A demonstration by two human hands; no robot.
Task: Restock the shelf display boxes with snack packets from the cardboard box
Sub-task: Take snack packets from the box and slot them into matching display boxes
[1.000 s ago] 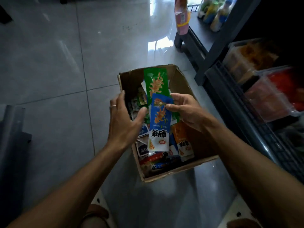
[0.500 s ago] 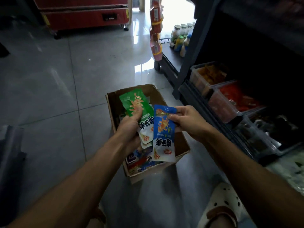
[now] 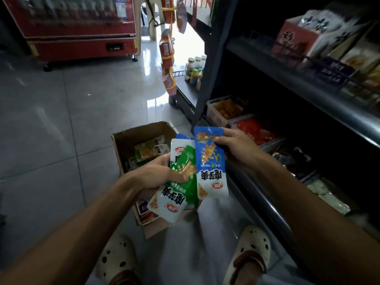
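Observation:
An open cardboard box [image 3: 131,138] sits on the floor in front of me with several snack packets inside. My left hand [image 3: 156,173] grips a small stack of packets above the box, a green packet [image 3: 181,182] on top of it. My right hand [image 3: 236,147] pinches a blue packet [image 3: 209,161] by its top end, right beside the stack and hanging upright. Clear display boxes stand on the bottom shelf to the right: one with orange snacks [image 3: 224,108], one with red snacks [image 3: 253,128].
A dark shelf unit [image 3: 308,93] fills the right side, with boxed goods on its upper level. Small bottles [image 3: 195,68] stand on a low shelf further back. A red cooler [image 3: 82,27] stands at the far left. My two sandalled feet [image 3: 253,254] are below.
My view has tilted up and more of the shelf shows. Both hands rose higher over the box; my right hand carries the blue packet apart from the stack in my left.

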